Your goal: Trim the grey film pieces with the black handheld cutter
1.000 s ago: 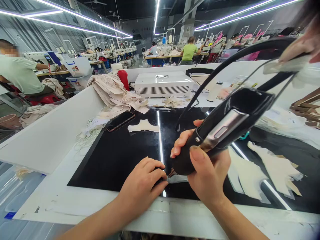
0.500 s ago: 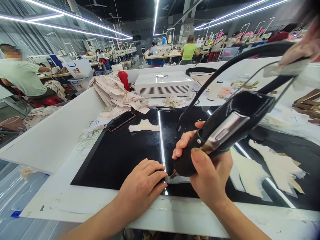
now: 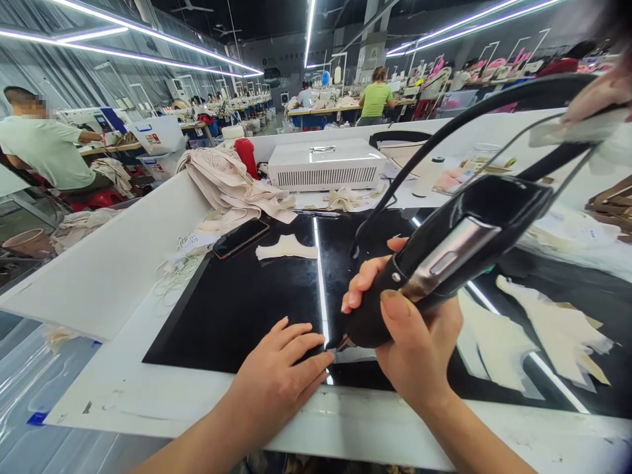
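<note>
My right hand [image 3: 419,336] is wrapped round a black hand-held tool [image 3: 454,257] with a metallic strip and a cable at its top. The tool's narrow tip points down at the glossy black mat [image 3: 212,316], close to my left fingertips. My left hand [image 3: 286,365] lies on the mat's front part, fingers apart. A thin clear strip [image 3: 355,355] lies under the tool's tip. One cream fabric piece [image 3: 286,247] is flat near the mat's back, and more cream pieces [image 3: 498,339] lie to the right of my right hand.
A phone [image 3: 241,238] lies at the mat's back left, beside tangled string [image 3: 175,273]. Behind are piled beige fabric [image 3: 222,178], a white vented box [image 3: 326,168] and a red object [image 3: 245,157]. A thick black cable [image 3: 459,125] arches at right. People sit at machines farther off.
My left fingers have spread a little and flattened beside the tool's tip. My right hand and the tool have hardly moved; the whole view has shifted slightly.
</note>
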A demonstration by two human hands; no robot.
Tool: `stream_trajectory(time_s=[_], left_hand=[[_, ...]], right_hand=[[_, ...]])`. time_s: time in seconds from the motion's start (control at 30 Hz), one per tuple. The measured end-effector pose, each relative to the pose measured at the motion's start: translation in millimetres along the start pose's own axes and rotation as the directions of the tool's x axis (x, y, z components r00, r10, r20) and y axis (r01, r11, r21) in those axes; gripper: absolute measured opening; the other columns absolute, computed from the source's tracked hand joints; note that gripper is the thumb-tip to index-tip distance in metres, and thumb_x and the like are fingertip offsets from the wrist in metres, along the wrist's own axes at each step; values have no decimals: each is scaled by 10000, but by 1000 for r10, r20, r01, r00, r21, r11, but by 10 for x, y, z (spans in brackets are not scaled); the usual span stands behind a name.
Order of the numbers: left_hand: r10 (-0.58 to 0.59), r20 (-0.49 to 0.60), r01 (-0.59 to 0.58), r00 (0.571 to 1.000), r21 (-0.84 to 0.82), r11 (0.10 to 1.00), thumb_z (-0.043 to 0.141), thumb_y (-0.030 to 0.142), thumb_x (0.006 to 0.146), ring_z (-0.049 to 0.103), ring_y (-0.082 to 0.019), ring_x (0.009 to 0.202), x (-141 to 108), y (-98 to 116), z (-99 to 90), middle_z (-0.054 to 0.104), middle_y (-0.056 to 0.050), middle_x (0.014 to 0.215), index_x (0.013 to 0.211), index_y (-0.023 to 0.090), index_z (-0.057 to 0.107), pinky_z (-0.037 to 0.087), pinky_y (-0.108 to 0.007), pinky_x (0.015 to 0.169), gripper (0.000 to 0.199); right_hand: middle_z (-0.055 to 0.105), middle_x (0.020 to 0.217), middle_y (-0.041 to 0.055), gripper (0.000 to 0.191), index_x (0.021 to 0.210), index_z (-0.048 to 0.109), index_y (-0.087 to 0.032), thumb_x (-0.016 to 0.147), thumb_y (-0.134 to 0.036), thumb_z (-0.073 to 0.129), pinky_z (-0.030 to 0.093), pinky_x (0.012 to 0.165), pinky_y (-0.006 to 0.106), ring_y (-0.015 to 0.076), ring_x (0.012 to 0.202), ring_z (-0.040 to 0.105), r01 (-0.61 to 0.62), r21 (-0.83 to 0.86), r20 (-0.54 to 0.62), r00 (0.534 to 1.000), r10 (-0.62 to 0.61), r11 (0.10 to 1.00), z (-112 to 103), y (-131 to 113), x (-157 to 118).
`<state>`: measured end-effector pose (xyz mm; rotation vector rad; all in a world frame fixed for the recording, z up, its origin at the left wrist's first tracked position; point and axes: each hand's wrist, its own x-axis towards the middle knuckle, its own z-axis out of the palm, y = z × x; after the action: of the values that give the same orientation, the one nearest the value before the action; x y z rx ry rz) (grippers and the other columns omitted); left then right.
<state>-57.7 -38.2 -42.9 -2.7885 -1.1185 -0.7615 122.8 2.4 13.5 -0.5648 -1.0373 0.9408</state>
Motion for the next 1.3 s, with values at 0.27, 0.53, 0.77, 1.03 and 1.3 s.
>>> stream_trajectory(time_s=[0.27,0.53,0.77,1.03,1.3], left_hand=[[80,-53,-74,995,95,993,540,217,1058,726,-267,1140,-14,6,47,779,-37,1174,1200,203,707,586,-541,1045,220],[88,-83,-81,993,87,993,561,173,1039,716,-232,1111,-23,3,53,775,-32,1159,1169,166,689,538,-496,1110,183],[-38,-78,35,996,-38,999,528,145,1040,692,-180,997,19,-1,-3,752,-18,1049,1050,172,654,509,-435,1111,130],[-42,-74,36,996,-77,996,538,138,1036,680,-195,1015,50,-30,34,740,-41,1083,1114,164,656,515,-450,1101,144],[9,61,-1,998,-125,992,537,198,1049,646,-240,1162,88,-36,-13,723,-49,1209,1185,208,697,503,-494,1125,210]], right_hand=[[665,839,-37,327,1053,574,-274,858,-387,811,563,554,303,142,610,635,-3,51,35,999,1,999,53,48,-2],[663,830,-39,329,1121,561,-281,884,-355,776,558,543,306,144,605,629,1,27,42,999,-2,1000,57,68,1],[668,814,-33,401,1178,579,-273,867,-381,808,542,514,293,137,584,611,5,54,25,1000,-7,999,54,4,-13],[668,837,-29,348,1159,580,-274,892,-352,788,550,541,297,137,610,620,9,60,54,998,-12,998,43,24,-83],[683,854,-34,362,1128,600,-282,862,-398,817,580,596,320,150,648,651,-3,-15,70,998,4,1000,-48,-119,30]])
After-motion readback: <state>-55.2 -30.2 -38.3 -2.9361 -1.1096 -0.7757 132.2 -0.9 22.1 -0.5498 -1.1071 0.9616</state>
